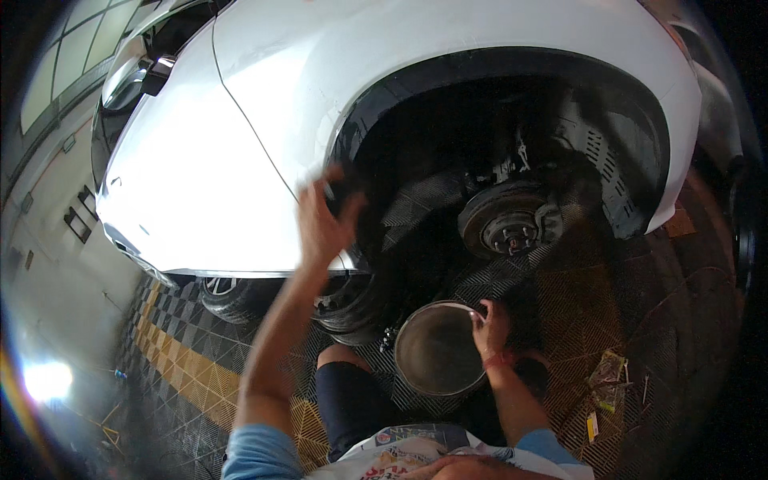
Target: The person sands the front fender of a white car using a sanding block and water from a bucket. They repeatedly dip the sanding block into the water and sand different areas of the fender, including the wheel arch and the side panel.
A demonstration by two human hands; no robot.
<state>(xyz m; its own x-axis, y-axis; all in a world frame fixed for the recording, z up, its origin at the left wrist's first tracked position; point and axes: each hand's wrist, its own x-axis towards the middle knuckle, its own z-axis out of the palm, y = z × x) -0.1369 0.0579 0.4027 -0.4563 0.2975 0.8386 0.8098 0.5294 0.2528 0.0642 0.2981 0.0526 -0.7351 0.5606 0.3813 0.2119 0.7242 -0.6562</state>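
My left hand is raised at the front edge of the wheel arch on a white car. Motion blurs it, but its fingers curl around something dark that I cannot make out. Lower down, my right hand grips the rim of a round bucket between my knees, thumb over the edge. The bucket's wide mouth faces up toward me, and its inside looks dull grey-brown. Beyond it, inside the open wheel arch, the bare brake disc and hub show with studs and no wheel on them.
A loose tyre stands left of the bucket, beneath the car's side. Ribbed floor tiles spread around me. On the right lie a clear plastic package and a small yellow-and-white packet. A bright lamp shines at the far left.
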